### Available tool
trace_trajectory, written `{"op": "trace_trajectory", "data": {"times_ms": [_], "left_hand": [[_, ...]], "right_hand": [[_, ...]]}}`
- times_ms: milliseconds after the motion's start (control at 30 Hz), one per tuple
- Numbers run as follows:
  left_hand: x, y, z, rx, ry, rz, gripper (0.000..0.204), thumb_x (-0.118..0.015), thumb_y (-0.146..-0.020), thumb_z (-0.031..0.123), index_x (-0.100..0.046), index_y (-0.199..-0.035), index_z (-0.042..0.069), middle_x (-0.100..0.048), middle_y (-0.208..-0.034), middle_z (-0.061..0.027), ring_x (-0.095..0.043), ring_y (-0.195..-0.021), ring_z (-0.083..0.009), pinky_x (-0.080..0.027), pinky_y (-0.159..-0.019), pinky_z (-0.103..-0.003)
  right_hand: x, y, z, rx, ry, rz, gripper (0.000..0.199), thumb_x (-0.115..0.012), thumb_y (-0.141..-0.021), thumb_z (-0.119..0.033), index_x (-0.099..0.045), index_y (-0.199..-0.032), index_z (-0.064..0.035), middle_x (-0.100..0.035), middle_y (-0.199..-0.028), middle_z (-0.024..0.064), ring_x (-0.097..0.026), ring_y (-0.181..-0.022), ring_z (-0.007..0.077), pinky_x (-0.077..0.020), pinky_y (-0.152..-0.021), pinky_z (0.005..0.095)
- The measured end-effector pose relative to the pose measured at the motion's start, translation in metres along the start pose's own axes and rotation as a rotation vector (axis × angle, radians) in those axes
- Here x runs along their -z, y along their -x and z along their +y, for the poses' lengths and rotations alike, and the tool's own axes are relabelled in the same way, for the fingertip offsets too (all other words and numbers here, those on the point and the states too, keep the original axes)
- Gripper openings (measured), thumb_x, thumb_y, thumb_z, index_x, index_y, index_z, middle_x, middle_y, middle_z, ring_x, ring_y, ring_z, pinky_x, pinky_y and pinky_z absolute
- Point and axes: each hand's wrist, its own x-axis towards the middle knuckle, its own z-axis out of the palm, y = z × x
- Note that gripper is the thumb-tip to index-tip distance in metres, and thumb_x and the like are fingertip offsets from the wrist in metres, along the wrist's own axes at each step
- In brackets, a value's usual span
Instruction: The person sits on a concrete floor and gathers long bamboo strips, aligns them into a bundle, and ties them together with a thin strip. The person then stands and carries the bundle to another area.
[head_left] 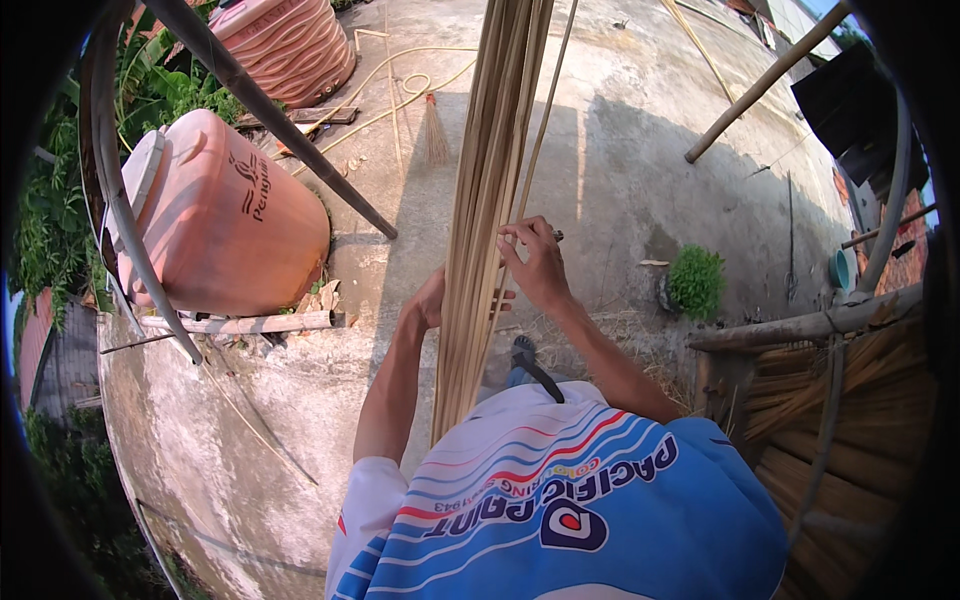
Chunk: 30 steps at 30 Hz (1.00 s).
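A long bundle of thin, tan bamboo-like strips point(478, 190) runs from my body up past the top of the view. My left hand point(430, 300) supports it from behind; some fingertips show at its right edge, and the rest of the hand is hidden. Close against the bundle's right side, my right hand point(543, 270) is closed with thumb and forefinger pinched. A single thin strip point(547, 110), set apart from the others, passes down into those fingers. Beside the knuckles a small dark end point(559, 236) sticks out; I cannot tell what it is.
A large orange water tank point(235, 220) stands at left, with a ribbed tank point(285, 50) beyond. Slanting poles point(290, 130) frame the spot. A broom point(436, 135) and a yellow hose point(390, 105) lie on concrete. At right are a potted plant point(697, 278) and a wooden rail point(790, 325).
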Motion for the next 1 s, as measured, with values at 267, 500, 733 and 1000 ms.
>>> {"op": "trace_trajectory", "data": {"times_ms": [267,500,733,1000], "left_hand": [[0.025,-0.007,-0.023,-0.097,0.063,0.209,0.059,-0.034,-0.107,0.043,-0.056,-0.13,-0.006,-0.068,-0.119,-0.0252,-0.071,-0.103,-0.0343,-0.06,-0.091,-0.048],[-0.005,0.006,-0.006,-0.069,0.061,0.144,0.051,-0.038,-0.107,0.041,-0.057,-0.13,0.0,-0.07,-0.113,-0.0186,-0.073,-0.095,-0.0274,-0.064,-0.082,-0.042],[0.033,-0.01,-0.022,-0.145,0.041,0.287,0.045,-0.04,-0.107,0.039,-0.059,-0.127,0.004,-0.071,-0.11,-0.0128,-0.073,-0.093,-0.023,-0.064,-0.079,-0.039],[0.023,-0.006,-0.018,-0.138,0.025,0.225,0.048,-0.038,-0.107,0.039,-0.058,-0.131,0.002,-0.069,-0.116,-0.015,-0.072,-0.099,-0.0232,-0.061,-0.087,-0.038]], "right_hand": [[-0.017,0.0,-0.013,0.19,0.365,0.174,0.012,-0.074,-0.086,-0.015,-0.065,-0.092,-0.0081,-0.057,-0.094,0.0072,-0.06,-0.092,0.027,-0.048,-0.081,0.0431],[-0.011,-0.015,-0.015,0.225,0.121,0.305,0.008,-0.07,-0.089,-0.013,-0.063,-0.09,-0.0094,-0.059,-0.096,0.0054,-0.058,-0.089,0.0269,-0.045,-0.082,0.0411],[-0.034,0.025,-0.035,0.297,0.214,0.064,0.016,-0.071,-0.088,-0.017,-0.07,-0.103,-0.0105,-0.061,-0.096,0.0033,-0.058,-0.1,0.0244,-0.0439,-0.092,0.0412],[-0.033,0.056,-0.034,0.376,0.247,-0.07,0.009,-0.071,-0.088,-0.015,-0.063,-0.091,-0.0104,-0.06,-0.092,0.0053,-0.058,-0.094,0.0272,-0.0444,-0.087,0.0413]]}}
